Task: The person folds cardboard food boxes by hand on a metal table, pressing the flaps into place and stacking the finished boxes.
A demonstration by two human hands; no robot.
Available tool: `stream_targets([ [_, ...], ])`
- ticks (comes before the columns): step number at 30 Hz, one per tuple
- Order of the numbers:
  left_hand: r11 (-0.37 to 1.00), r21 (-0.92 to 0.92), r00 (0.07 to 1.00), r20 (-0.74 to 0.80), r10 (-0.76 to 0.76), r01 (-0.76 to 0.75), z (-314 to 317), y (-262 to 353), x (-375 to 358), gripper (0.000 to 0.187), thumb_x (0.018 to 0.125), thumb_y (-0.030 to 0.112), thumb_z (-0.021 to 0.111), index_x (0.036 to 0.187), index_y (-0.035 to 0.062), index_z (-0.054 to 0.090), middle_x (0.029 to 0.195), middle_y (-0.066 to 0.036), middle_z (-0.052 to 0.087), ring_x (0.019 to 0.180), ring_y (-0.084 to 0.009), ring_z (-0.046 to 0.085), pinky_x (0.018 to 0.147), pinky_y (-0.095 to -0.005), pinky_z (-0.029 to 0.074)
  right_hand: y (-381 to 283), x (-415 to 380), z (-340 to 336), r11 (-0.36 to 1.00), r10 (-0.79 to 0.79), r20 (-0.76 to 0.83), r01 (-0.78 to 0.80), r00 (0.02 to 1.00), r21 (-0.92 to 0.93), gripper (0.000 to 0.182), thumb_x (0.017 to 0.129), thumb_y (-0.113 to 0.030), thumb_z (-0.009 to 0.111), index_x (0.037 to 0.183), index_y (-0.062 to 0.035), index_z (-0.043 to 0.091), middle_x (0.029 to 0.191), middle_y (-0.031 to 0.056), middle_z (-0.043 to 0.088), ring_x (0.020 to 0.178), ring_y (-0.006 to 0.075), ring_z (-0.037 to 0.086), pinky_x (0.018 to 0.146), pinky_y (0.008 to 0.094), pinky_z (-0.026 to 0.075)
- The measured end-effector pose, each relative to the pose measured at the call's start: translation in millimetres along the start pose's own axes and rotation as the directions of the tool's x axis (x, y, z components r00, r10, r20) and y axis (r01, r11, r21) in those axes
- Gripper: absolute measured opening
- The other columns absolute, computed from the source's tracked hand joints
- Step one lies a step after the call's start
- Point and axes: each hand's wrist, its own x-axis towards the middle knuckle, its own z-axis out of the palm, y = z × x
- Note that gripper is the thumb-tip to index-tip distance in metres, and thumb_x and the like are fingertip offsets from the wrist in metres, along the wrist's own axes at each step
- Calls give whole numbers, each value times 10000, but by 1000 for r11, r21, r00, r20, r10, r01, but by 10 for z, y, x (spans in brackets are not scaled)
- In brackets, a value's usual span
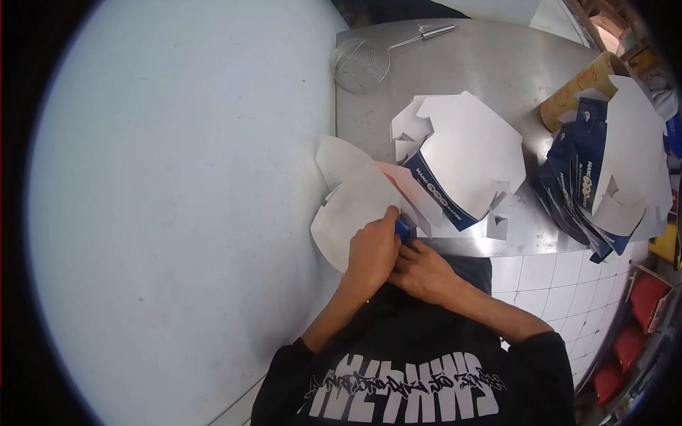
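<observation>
In the head view, my left hand (374,254) is closed on the near edge of a white cardboard food box (355,213), which is partly folded and lies against the wall. My right hand (426,273) is closed beside it, fingertips close to the left. Between the hands shows a small blue tool that looks like a stapler (404,228); my fingers hide most of it, and it appears to be in my right hand. To the right lies a stack of flat white box blanks (472,145) with a navy printed panel.
A wire strainer (364,65) lies at the back of the steel table (490,57). More navy and white boxes (625,156) and a cardboard tube (579,92) stand at the right. A pale wall (177,177) borders the left side. Red items (629,348) sit low at right.
</observation>
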Motion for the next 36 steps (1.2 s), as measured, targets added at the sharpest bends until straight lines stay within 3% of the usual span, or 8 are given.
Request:
stream_targets([
  [2, 999, 18, 999, 34, 33, -33, 12, -24, 30, 432, 819, 100, 689, 1222, 60, 537, 922, -238, 679, 878, -444, 645, 758, -475, 509, -15, 3, -26, 1000, 15, 16, -15, 1000, 11, 307, 838, -172, 580, 1125, -198, 686, 1099, 69, 650, 1124, 246, 565, 986, 399, 408],
  [5, 962, -164, 974, 26, 226, -219, 27, -119, 93, 331, 863, 88, 647, 1184, 22, 600, 955, -228, 686, 864, -420, 659, 769, -439, 519, -20, -16, -57, 997, -10, -176, -4, 984, -77, 289, 834, -165, 581, 1098, -199, 694, 1046, 46, 656, 1111, 233, 563, 955, 382, 422],
  [11, 897, -436, 968, 188, 165, -68, -29, -212, 139, 281, 936, 121, 600, 1187, 1, 644, 1042, -204, 698, 862, -306, 690, 815, -348, 521, -25, -27, -40, 997, 34, -131, -25, 991, 71, 271, 822, -162, 597, 1069, -196, 701, 1002, 27, 652, 1071, 229, 553, 955, 361, 421],
  [17, 821, -566, 947, 219, 234, -72, -70, -415, 227, 289, 952, 127, 609, 1206, -6, 641, 1059, -126, 700, 913, -193, 655, 826, -316, 517, -3, 2, -177, 1000, 21, -180, -20, 983, 7, 221, 826, -167, 596, 1021, -184, 700, 955, 31, 644, 1043, 230, 553, 993, 388, 394],
  [20, 749, -663, 967, 198, 162, 10, -308, -303, 156, 317, 954, 128, 619, 1246, 6, 624, 1036, -95, 686, 953, -160, 633, 847, -298, 505, -41, 67, -363, 999, 38, -217, -35, 975, 17, 213, 825, -161, 602, 1014, -169, 698, 948, 40, 644, 1041, 240, 558, 1022, 425, 378],
  [23, 697, -713, 978, 190, 86, 77, -554, -218, 32, 343, 955, 123, 623, 1280, 14, 604, 1033, -80, 676, 964, -142, 622, 860, -280, 496, -164, 127, -650, 997, 73, -224, -65, 972, 46, 220, 812, -140, 623, 1020, -136, 693, 962, 65, 646, 1054, 253, 557, 1049, 451, 361],
  [32, 632, -775, 974, 129, 184, -17, -370, -527, -37, 310, 949, 45, 597, 1253, -6, 620, 1044, -126, 699, 961, -148, 645, 874, -289, 515, -250, 256, -631, 993, 71, -141, -56, 988, 108, 256, 780, -134, 671, 1032, -87, 684, 1009, 112, 649, 1144, 305, 543, 1111, 507, 308],
  [36, 678, -735, 988, 82, 131, -29, -240, -686, -86, 317, 945, 59, 618, 1254, -10, 621, 1033, -92, 699, 921, -128, 644, 841, -266, 515, -243, 194, -559, 984, 95, -316, -42, 944, 171, 285, 771, -96, 680, 1054, -68, 659, 1006, 117, 643, 1138, 298, 552, 1068, 498, 371],
])
